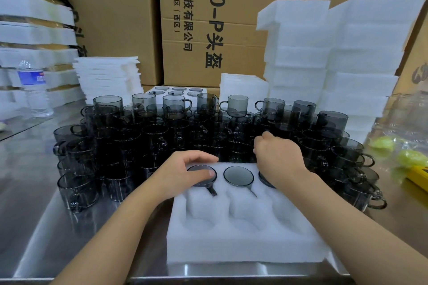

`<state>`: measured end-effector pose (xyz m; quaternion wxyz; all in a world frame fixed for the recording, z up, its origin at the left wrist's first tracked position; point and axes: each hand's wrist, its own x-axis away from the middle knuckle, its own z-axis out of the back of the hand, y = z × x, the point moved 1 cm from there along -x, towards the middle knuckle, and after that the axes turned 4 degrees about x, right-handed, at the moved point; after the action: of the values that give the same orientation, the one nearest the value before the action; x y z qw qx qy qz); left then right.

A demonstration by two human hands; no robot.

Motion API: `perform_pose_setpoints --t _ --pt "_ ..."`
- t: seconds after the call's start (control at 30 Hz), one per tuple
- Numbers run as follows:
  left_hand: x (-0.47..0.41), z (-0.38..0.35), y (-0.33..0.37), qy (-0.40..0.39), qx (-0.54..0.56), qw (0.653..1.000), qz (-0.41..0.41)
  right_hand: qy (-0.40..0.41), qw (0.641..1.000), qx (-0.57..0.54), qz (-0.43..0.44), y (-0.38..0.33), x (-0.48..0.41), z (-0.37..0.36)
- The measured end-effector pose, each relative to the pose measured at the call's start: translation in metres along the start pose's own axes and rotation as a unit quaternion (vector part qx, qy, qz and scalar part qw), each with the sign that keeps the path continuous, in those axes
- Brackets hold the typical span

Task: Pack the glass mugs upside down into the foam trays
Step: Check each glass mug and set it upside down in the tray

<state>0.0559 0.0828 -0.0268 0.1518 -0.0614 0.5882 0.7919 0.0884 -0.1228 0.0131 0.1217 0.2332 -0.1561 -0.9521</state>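
A white foam tray [243,236] lies in front of me on the steel table. Its far row holds three smoked-glass mugs upside down: the left mug [201,177], the middle mug [238,176] and the right mug [266,179], mostly hidden by my right wrist. The near row's pockets hold nothing. My left hand [185,174] curls over the left mug, thumb on its base. My right hand [278,155] reaches past the tray into the crowd of loose mugs [162,136], fingers curled down; what they hold is hidden.
Foam tray stacks [335,65] rise at the back right and foam sheets [108,76] at the back left. A filled tray [176,92] sits behind the mugs. A water bottle [34,90] stands far left; cardboard boxes [208,18] form the back wall. Yellow items [407,157] lie at the right.
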Motion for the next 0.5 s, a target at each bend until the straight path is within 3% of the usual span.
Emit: perform_pose_setpoints --t 0.2,0.4,0.5 --pt "-0.001 0.000 0.000 0.002 0.008 1.000 0.004 0.123 0.989 -0.078 0.008 -0.007 0.001 0.030" --pt "-0.003 0.001 -0.005 0.015 0.023 1.000 0.003 0.263 0.936 -0.225 0.058 -0.044 0.014 0.048" --pt "-0.003 0.000 -0.007 0.018 0.052 0.998 -0.014 0.269 0.927 -0.244 0.094 -0.059 0.024 0.037"
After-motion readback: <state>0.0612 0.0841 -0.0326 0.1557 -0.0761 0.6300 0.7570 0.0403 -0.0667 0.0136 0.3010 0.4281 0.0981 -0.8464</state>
